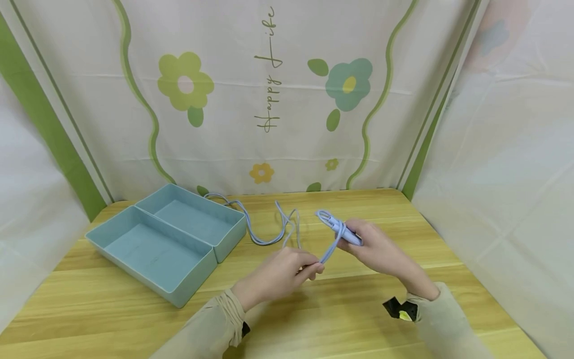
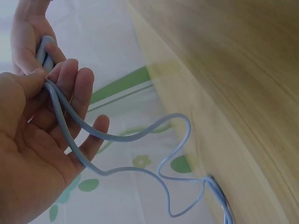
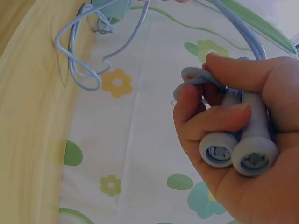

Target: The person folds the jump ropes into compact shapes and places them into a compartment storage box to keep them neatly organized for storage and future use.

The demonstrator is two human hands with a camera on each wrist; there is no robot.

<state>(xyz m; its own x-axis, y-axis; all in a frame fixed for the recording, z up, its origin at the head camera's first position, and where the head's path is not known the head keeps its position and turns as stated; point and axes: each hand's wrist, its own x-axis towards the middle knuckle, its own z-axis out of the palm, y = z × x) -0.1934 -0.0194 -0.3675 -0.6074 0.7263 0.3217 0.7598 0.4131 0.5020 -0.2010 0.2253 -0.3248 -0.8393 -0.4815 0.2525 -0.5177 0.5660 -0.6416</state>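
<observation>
A light blue jump rope is held between both hands above the table. Its two handles point(image 3: 254, 135) lie side by side in my right hand point(image 1: 376, 249), whose fingers curl round them. Some of the rope is wound about the handles, and a small loop sticks out past their far end. My left hand point(image 1: 280, 274) pinches the doubled rope point(image 2: 58, 105) between thumb and fingers, left of the handles. From there the loose rope point(image 1: 264, 243) trails in bends over the table toward the back left.
On the left of the wooden table point(image 1: 358, 309) stands a blue-green box point(image 1: 197, 281) with two compartments; the rope's far part runs beside and behind it. A flower-printed curtain point(image 1: 287, 149) hangs along the back edge, and white cloth closes both sides.
</observation>
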